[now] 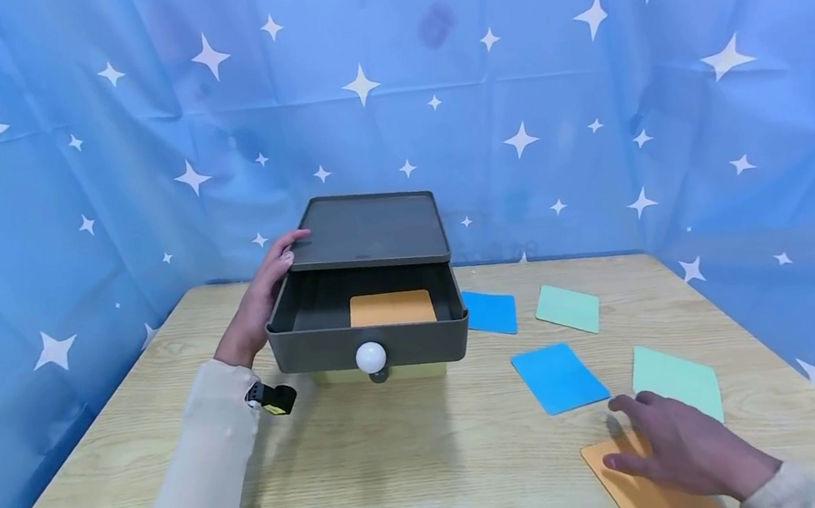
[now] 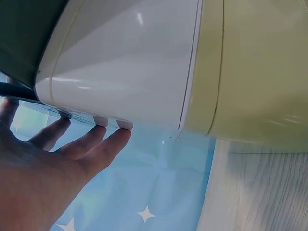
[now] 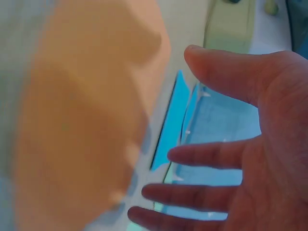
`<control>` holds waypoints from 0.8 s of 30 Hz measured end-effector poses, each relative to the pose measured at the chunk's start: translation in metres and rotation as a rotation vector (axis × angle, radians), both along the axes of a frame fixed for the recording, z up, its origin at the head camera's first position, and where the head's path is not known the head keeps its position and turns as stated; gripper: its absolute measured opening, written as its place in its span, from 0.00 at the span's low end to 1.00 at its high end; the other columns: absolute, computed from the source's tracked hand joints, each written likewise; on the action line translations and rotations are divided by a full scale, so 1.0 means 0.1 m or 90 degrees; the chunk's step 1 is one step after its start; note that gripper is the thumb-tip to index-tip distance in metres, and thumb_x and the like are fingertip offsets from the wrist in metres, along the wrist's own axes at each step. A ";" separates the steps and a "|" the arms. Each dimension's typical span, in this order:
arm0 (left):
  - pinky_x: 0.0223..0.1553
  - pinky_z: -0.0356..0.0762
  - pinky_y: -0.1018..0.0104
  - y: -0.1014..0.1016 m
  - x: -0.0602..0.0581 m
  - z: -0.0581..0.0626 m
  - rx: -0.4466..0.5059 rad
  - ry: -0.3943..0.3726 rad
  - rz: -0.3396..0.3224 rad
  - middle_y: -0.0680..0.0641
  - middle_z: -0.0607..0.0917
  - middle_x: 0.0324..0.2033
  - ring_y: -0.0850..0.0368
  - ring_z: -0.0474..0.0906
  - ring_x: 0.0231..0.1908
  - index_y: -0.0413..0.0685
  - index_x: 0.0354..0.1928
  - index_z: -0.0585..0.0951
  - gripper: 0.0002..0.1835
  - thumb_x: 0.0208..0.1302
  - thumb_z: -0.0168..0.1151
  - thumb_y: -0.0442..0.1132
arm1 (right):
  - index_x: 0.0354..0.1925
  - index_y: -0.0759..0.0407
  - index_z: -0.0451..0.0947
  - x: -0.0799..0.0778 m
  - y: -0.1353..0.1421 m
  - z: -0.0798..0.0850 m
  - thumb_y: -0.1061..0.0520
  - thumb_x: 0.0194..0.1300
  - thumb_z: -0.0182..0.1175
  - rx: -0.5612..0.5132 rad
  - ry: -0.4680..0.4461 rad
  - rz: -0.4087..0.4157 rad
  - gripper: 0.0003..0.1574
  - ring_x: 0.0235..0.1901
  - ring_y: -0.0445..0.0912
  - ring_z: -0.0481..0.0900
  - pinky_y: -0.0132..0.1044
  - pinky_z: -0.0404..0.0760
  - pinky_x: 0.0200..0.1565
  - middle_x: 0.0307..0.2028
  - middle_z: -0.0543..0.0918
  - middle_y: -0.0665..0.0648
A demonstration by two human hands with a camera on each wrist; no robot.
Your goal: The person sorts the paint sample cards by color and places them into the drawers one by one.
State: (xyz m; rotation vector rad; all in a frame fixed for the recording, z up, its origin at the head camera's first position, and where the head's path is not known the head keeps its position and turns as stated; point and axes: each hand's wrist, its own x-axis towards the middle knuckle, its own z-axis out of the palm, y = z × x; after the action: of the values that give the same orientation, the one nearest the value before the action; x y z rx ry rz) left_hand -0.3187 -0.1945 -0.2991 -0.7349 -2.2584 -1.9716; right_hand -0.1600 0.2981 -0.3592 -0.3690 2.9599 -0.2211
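A small drawer unit has its dark grey top drawer pulled out, and an orange card lies inside. My left hand rests against the unit's left side near the top. In the left wrist view its spread fingers touch beside a white drawer section, with a yellow-green section below. Over a second orange card on the table, my right hand hovers with its fingers apart. Nothing is held in that hand, and a gap to the card shows in the right wrist view.
Two blue cards and two light green cards lie on the wooden table, right of the unit. A white round knob sticks out from the drawer front. Blue star-patterned cloth hangs behind and at both sides.
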 end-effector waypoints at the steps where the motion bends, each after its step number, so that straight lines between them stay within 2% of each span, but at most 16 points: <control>1: 0.68 0.62 0.43 0.00 0.00 0.00 0.000 0.000 0.001 0.51 0.48 0.79 0.44 0.53 0.74 0.63 0.78 0.55 0.28 0.79 0.31 0.53 | 0.63 0.64 0.72 0.02 -0.01 -0.02 0.30 0.59 0.66 0.003 -0.006 -0.010 0.49 0.41 0.54 0.83 0.53 0.82 0.39 0.50 0.81 0.66; 5: 0.69 0.59 0.40 0.00 0.00 -0.01 0.002 -0.002 -0.001 0.51 0.47 0.79 0.44 0.52 0.75 0.62 0.78 0.55 0.28 0.79 0.31 0.53 | 0.63 0.64 0.71 0.09 -0.05 -0.09 0.28 0.58 0.65 0.021 -0.017 -0.046 0.51 0.41 0.58 0.81 0.55 0.82 0.39 0.50 0.80 0.66; 15: 0.69 0.59 0.39 0.00 0.00 -0.01 0.001 0.003 0.000 0.51 0.48 0.79 0.44 0.53 0.74 0.61 0.78 0.54 0.28 0.79 0.31 0.53 | 0.64 0.62 0.71 0.16 -0.11 -0.17 0.25 0.56 0.65 0.020 -0.026 -0.078 0.54 0.41 0.58 0.79 0.53 0.81 0.35 0.51 0.79 0.67; 24: 0.71 0.57 0.36 0.01 0.01 0.00 0.003 0.005 0.000 0.52 0.47 0.79 0.44 0.50 0.75 0.61 0.78 0.54 0.28 0.79 0.31 0.52 | 0.64 0.57 0.71 0.23 -0.17 -0.18 0.22 0.50 0.66 0.059 0.005 -0.078 0.56 0.39 0.52 0.76 0.49 0.78 0.27 0.49 0.79 0.61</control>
State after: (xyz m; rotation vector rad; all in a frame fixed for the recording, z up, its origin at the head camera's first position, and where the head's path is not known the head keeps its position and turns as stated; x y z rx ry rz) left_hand -0.3179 -0.1936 -0.2995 -0.7416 -2.2479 -1.9706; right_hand -0.1375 0.2813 -0.3773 -0.1765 2.9904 -0.0953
